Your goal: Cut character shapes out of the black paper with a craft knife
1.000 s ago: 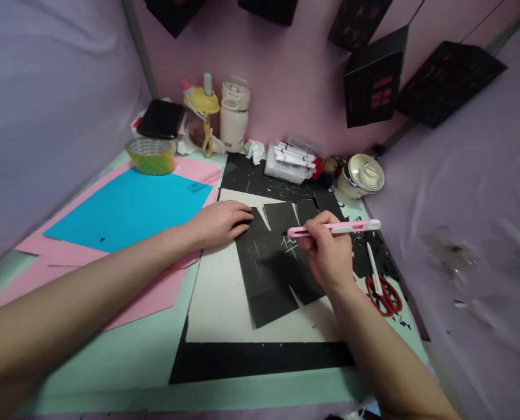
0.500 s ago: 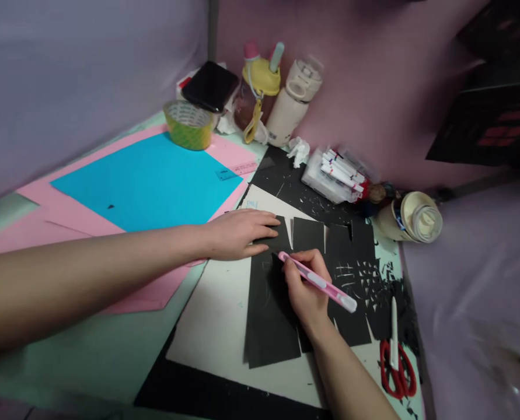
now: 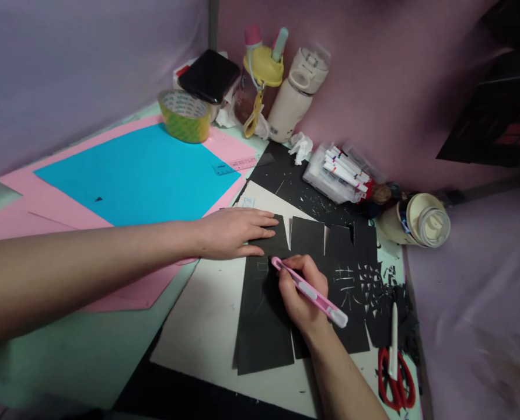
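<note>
My left hand [image 3: 237,233] lies flat with its fingers stretched out over the top of a black paper strip [image 3: 264,344]. In my right hand [image 3: 307,312] is a slim pink craft knife [image 3: 310,291], its tip down on the same strip just below my left fingers. Thin pale lines mark the strip beside the tip, partly in shadow. To the right, another black strip [image 3: 347,332] bears pale character-like strokes, and cut-out openings show farther right. The strips rest on a white board [image 3: 194,332].
Red-handled scissors [image 3: 395,385] and a white pen-like tool [image 3: 393,341] lie at the right among black scraps. Blue paper [image 3: 146,181] on pink sheets fills the left. Behind stand a tape roll [image 3: 184,119], a white bottle [image 3: 290,114] and a marker box [image 3: 330,175].
The knife tip has shifted slightly left and down on the strip, with my right hand following. My left hand stays pressed on the paper. The whole view has tilted a little.
</note>
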`<state>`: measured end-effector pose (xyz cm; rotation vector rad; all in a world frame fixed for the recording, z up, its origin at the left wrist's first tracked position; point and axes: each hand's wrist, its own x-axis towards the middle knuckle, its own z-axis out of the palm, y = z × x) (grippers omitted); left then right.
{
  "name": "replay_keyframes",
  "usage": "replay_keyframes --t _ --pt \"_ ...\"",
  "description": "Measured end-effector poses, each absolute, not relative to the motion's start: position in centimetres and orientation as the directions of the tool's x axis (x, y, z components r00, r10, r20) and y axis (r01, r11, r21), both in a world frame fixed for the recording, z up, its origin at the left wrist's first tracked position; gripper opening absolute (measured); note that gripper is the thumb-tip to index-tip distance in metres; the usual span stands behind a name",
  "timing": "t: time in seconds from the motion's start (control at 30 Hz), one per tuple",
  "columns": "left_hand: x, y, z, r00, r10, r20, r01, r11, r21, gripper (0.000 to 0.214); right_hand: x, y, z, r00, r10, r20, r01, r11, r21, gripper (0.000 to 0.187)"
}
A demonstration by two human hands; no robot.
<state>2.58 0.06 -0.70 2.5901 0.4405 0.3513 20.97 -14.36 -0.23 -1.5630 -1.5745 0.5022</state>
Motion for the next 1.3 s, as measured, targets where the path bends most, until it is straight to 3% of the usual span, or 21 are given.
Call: replay_keyframes --t 0.3,0.4,0.5,0.67,0.93,1.3 --pt "2.7 0.0 -1.0 0.888 0.430 0.162 0.308 -0.818 0.485 0.045 21.0 -14.4 -0.5 0.152 0.945 0.290 0.581 0.152 -0.800 0.006" --pt "2.8 0.0 -0.8 0.894 0.428 0.134 0.329 -0.829 0.453 0.046 20.8 -14.9 -0.4 0.286 0.902 0.323 0.518 0.138 -0.844 0.002" --pt "2.8 0.0 -0.6 0.897 0.426 0.118 0.335 -0.830 0.446 0.046 20.5 -15.1 -0.1 0.374 0.861 0.344 0.497 0.127 -0.858 0.019" --pt "2.7 0.0 -0.7 0.893 0.433 0.126 0.332 -0.820 0.466 0.045 20.5 -14.4 0.2 0.192 0.921 0.338 0.637 0.145 -0.757 0.013" --pt "2.8 0.0 -0.9 0.887 0.431 0.167 0.310 -0.823 0.477 0.045 20.8 -14.1 0.0 0.175 0.937 0.302 0.602 0.141 -0.786 0.013" --pt "2.7 0.0 -0.3 0.906 0.411 0.102 0.334 -0.842 0.424 0.050 20.4 -13.8 0.2 0.085 0.918 0.388 0.630 0.252 -0.734 0.012"
